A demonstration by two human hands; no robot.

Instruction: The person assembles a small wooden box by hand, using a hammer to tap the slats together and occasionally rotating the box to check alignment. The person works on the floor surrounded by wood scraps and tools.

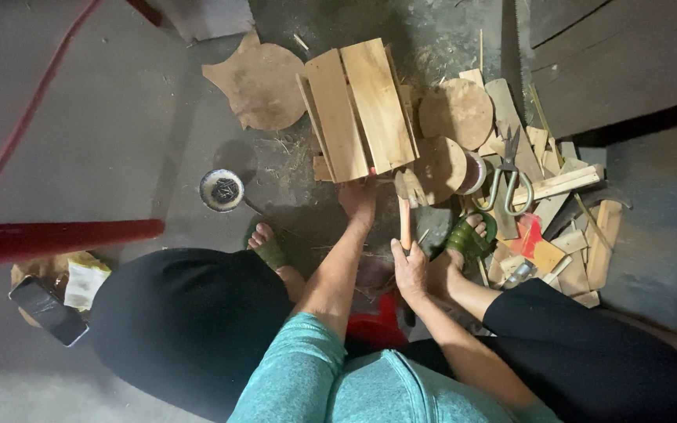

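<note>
Nailing step on the slatted wooden frame (362,110), which lies on the floor ahead of the feet. Left hand (356,197) presses its near edge, fingers curled; can't tell if pinching a nail. Right hand (410,270) grips the hammer (404,205), head beside the frame's edge. A strike needs a steady frame and clear fingers.

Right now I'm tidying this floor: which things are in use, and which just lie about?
In use: slatted wooden piece under the left hand; hammer in the right hand.

Lying about: scissors, round wooden discs, small bowl, phone, wood offcuts.
</note>
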